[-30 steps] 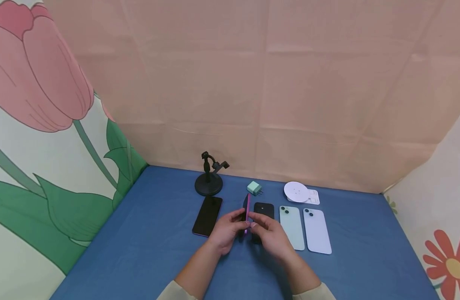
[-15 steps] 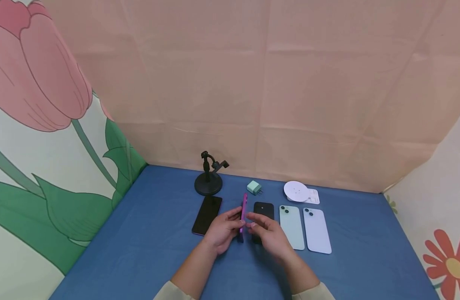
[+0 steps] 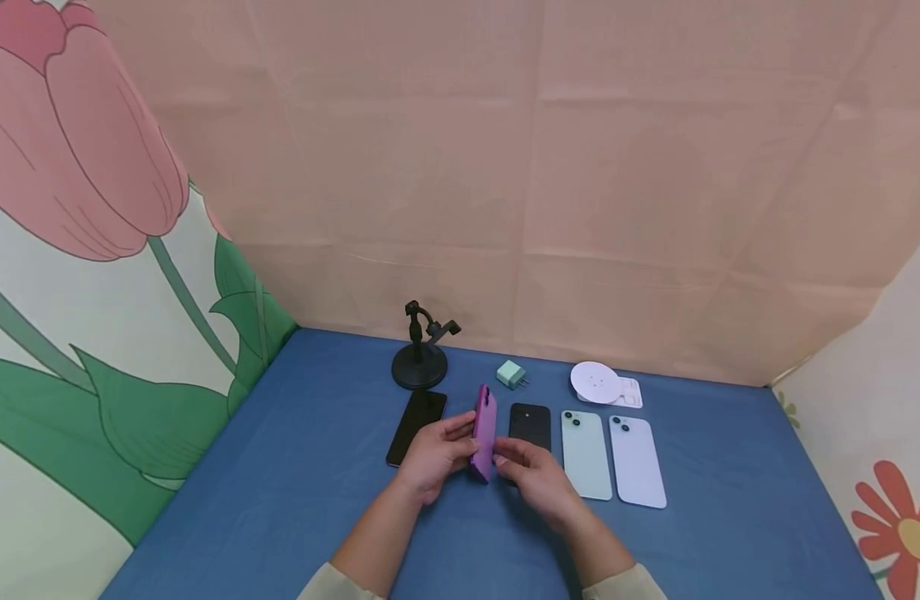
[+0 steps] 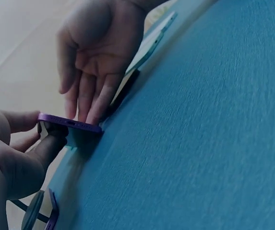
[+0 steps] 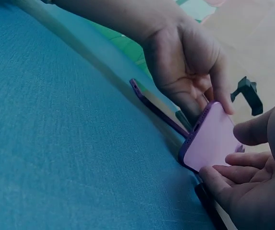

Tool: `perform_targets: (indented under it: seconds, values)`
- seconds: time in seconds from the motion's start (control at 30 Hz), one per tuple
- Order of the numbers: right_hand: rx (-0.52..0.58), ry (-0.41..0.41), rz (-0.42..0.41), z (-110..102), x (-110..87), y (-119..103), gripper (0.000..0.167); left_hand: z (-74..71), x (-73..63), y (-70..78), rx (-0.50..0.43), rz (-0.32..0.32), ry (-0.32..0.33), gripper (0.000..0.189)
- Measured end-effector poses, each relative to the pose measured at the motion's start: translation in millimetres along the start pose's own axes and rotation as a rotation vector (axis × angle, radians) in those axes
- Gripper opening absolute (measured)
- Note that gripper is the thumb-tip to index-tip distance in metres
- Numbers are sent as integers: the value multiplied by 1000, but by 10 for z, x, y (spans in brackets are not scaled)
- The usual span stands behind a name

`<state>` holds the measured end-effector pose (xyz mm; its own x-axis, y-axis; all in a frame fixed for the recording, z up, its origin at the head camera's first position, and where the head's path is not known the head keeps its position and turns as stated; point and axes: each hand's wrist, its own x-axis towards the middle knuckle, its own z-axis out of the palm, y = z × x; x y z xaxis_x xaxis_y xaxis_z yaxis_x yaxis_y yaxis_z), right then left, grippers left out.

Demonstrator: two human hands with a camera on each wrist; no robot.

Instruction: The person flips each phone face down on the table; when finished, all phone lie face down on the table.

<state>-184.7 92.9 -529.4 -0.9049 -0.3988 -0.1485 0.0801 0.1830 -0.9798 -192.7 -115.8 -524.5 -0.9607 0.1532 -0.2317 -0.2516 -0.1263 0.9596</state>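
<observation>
A purple phone (image 3: 484, 433) stands on its long edge, tilted, its lilac back turned to the right. My left hand (image 3: 434, 454) grips it by the left side, thumb on the near edge and fingers along the screen side. Close at its right, my right hand (image 3: 533, 479) has its fingers loosely extended, fingertips (image 5: 208, 173) right at the phone's lower edge and thumb apart from the back. In the left wrist view, the phone's bottom edge (image 4: 71, 122) with its charging port faces the camera, and the right fingers hang down behind it.
A dark phone (image 3: 417, 427) lies face up at left, below a black phone stand (image 3: 418, 364). Right of my hands lie a black phone (image 3: 530, 421), a pale green phone (image 3: 586, 454) and a white phone (image 3: 637, 461). Behind are a green charger plug (image 3: 510, 374) and a white disc (image 3: 597, 382).
The purple phone has shifted left and turned, so its back now shows to the head view. My right hand has come off its edge and lowered slightly.
</observation>
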Motion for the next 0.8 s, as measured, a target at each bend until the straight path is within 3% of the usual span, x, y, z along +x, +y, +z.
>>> perform_targets:
  seconds: [0.23,0.8]
  values:
    - [-31,-4,-2,4,-2,-2,51,-67,-35,40,83,13,33,50]
    - [-155,0,-52,23,-29,-12,54,-154,20,-90,119,-2,81,48]
